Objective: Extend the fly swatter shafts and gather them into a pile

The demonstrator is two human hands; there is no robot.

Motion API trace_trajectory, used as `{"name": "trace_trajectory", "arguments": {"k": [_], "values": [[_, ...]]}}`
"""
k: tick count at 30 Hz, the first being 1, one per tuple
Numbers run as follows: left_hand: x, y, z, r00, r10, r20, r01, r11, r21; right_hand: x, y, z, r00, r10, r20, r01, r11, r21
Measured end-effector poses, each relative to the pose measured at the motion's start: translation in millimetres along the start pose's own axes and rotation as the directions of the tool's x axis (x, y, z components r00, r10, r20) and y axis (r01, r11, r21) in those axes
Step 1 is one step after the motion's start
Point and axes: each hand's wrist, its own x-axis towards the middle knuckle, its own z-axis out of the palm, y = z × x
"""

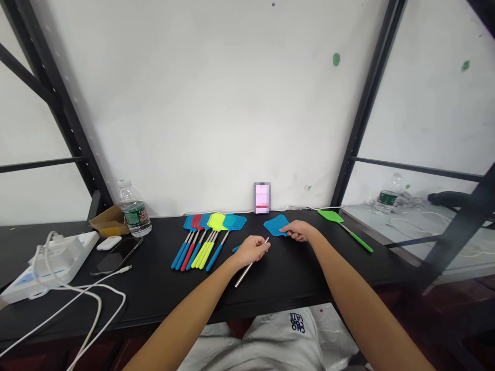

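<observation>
The person's left hand (251, 251) was clamped around a slim silver metal rod (247, 273), which slanted across the black tabletop (309, 281) at twelve o'clock, its tip showing beyond the fist. A scrap of blue (235, 249) poked out beside that hand, too hidden to identify. The right hand (301, 231), well apart from the left, lay against a blue mesh swatter head (276, 225) at about one o'clock; I couldn't tell whether it was gripping or merely steadying it. The head seemed set down there to be kept within easy reach. At eleven o'clock, a row of fly swatters (207, 242) lay side by side, heads toward the wall and handles toward the person, apparently arranged for easy picking up. A green fly swatter (342, 226) lay apart at two o'clock.
</observation>
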Motion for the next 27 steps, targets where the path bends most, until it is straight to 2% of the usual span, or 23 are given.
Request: {"name": "trace_trajectory", "arguments": {"k": [3,5,8,11,14,18,22,27], "values": [[-0.9,0.4,0.5,1.0,0.002,0.003,-0.002,1.0,0.005,2.1,-0.7,-3.6,0.995,0.065,0.077,-0.064,0.998,-0.02],[-1.8,0.9,1.2,1.0,0.002,-0.006,-0.002,0.999,0.034,1.1,0.1,-2.5,0.998,0.023,0.062,-0.021,0.999,-0.027],[-1.6,2.0,3.0,0.998,0.046,-0.048,-0.037,0.985,0.167,-0.3,2.9,0.3,0.998,-0.037,0.042,0.039,0.998,-0.045],[0.9,4.9,5.3,0.991,0.108,-0.073,-0.081,0.948,0.309,0.2,5.4,2.0,0.998,-0.055,0.013,0.055,0.997,-0.047],[3.6,9.1,7.1,0.99,0.119,-0.076,-0.083,0.927,0.365,-0.7,6.1,2.5,0.997,-0.078,-0.016,0.078,0.996,-0.032],[3.0,11.8,7.3,0.992,0.108,-0.07,-0.08,0.942,0.327,-7.6,5.9,-0.5,0.991,-0.13,0.023,0.131,0.99,-0.044],[-0.6,10.3,5.9,0.996,0.066,-0.067,-0.05,0.974,0.223,-15.1,8.3,-8.8,0.989,-0.127,0.07,0.131,0.989,-0.064],[-1.9,9.0,3.7,0.999,0.022,-0.05,-0.015,0.992,0.124,-17.0,11.4,-15.2,0.997,-0.074,-0.039,0.071,0.995,-0.073]]}}
